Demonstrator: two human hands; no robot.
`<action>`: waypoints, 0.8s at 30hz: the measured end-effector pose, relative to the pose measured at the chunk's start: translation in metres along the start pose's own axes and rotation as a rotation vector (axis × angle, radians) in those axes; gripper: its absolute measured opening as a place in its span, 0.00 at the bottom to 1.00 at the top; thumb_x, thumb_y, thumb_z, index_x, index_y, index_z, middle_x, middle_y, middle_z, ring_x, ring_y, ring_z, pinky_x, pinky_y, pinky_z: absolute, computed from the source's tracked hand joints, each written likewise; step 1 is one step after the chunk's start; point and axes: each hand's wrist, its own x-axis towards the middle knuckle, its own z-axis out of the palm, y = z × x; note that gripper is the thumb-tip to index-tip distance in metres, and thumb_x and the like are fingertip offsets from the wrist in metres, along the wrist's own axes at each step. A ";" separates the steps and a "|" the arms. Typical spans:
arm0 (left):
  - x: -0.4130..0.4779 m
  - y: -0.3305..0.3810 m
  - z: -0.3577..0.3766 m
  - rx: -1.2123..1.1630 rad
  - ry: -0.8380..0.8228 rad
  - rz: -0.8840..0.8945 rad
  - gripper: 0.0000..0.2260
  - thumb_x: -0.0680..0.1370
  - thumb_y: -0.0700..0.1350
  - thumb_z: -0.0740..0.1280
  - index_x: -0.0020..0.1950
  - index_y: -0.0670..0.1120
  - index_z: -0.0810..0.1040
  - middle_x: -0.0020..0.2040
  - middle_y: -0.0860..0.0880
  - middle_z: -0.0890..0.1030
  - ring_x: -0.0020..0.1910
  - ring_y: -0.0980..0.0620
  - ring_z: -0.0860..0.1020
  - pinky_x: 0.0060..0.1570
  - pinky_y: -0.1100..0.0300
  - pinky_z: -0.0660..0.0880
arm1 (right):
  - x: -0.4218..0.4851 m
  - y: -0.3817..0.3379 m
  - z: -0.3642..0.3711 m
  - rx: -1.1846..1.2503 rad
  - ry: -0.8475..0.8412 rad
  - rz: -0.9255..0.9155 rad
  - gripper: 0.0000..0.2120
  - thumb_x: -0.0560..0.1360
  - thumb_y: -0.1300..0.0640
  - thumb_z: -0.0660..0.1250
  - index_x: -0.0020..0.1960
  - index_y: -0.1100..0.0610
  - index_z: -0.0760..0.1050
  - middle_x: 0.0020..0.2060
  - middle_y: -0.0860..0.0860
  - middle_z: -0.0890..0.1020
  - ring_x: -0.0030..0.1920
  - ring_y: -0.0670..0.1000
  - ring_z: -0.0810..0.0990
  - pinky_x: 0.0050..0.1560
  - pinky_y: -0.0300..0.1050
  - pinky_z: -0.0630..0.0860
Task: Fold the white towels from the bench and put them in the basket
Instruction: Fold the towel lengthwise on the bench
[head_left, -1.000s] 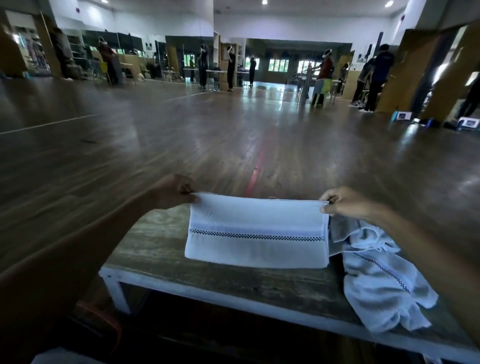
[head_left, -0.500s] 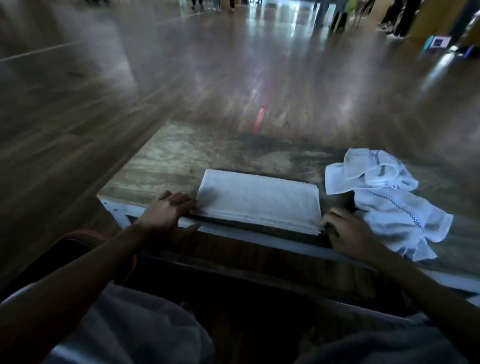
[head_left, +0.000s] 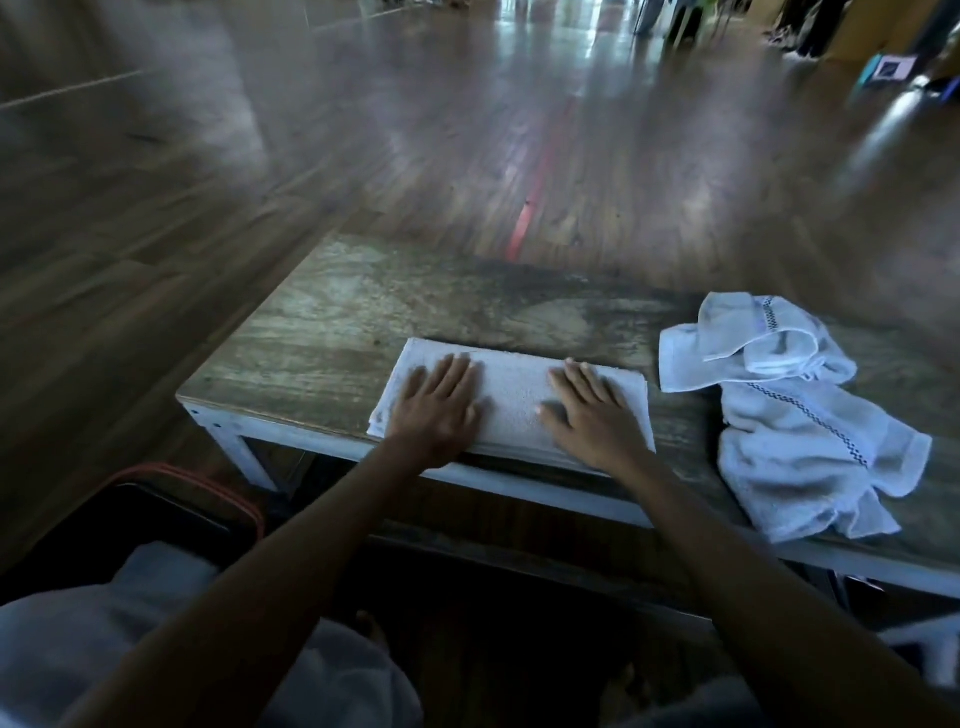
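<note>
A folded white towel (head_left: 511, 400) lies flat near the front edge of the worn wooden bench (head_left: 363, 306). My left hand (head_left: 439, 408) presses on its left half with straight fingers. My right hand (head_left: 589, 410) lies flat on its right half, fingers spread. To the right on the bench sits a crumpled heap of white towels (head_left: 795, 415) with a dark checked stripe. A dark basket with an orange rim (head_left: 197, 483) stands on the floor at the lower left, below the bench corner; its inside is too dark to make out.
The bench has a white painted frame (head_left: 244, 431). Beyond it stretches a wooden floor (head_left: 467, 130) with a red line. People's legs and small objects show far off at the top right. My knees in light cloth fill the bottom edge.
A second ago both hands held the towel up by its top corners. They laid it folded on the bench, then moved from its ends onto its top, pressing flat.
</note>
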 end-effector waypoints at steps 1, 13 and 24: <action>-0.005 -0.007 -0.002 0.022 0.033 0.010 0.30 0.78 0.58 0.41 0.76 0.45 0.57 0.76 0.46 0.57 0.76 0.46 0.57 0.72 0.43 0.54 | -0.006 0.010 -0.001 -0.005 0.013 0.012 0.39 0.73 0.31 0.36 0.78 0.50 0.43 0.77 0.50 0.42 0.77 0.49 0.39 0.76 0.52 0.39; -0.084 -0.042 -0.001 -0.217 0.423 -0.413 0.21 0.78 0.54 0.55 0.64 0.45 0.75 0.67 0.48 0.75 0.70 0.50 0.68 0.69 0.48 0.61 | 0.025 -0.025 -0.040 -0.221 0.122 0.034 0.27 0.78 0.49 0.40 0.64 0.58 0.71 0.62 0.55 0.75 0.63 0.57 0.70 0.67 0.54 0.57; -0.074 -0.017 -0.019 -0.549 0.490 -0.792 0.22 0.72 0.63 0.62 0.58 0.50 0.77 0.60 0.51 0.73 0.65 0.50 0.65 0.61 0.49 0.59 | 0.122 -0.166 -0.053 0.127 -0.254 -0.276 0.09 0.72 0.60 0.63 0.34 0.56 0.70 0.33 0.54 0.73 0.35 0.53 0.72 0.34 0.44 0.66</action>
